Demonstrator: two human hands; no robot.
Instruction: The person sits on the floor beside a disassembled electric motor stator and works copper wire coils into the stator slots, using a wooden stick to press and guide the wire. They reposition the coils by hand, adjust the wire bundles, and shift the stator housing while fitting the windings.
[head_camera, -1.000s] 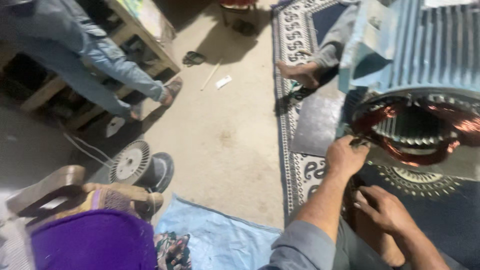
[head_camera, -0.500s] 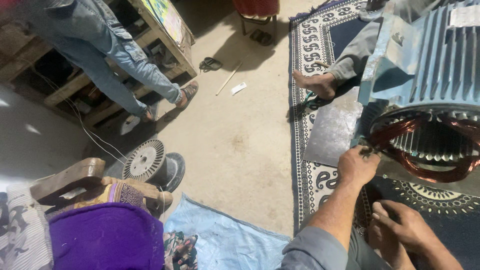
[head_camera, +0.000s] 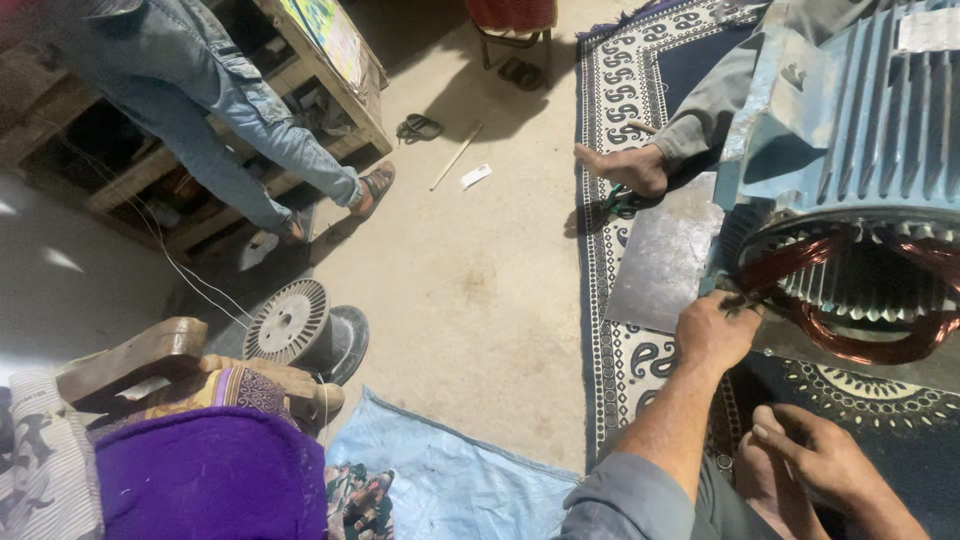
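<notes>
While view shifted, left hand stayed at copper winding, fingers pinching it; right hand fingers curled, grip unclear.

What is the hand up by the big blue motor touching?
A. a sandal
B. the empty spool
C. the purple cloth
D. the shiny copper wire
D: the left hand rests against the copper wire coiled at the motor's open end.
</notes>
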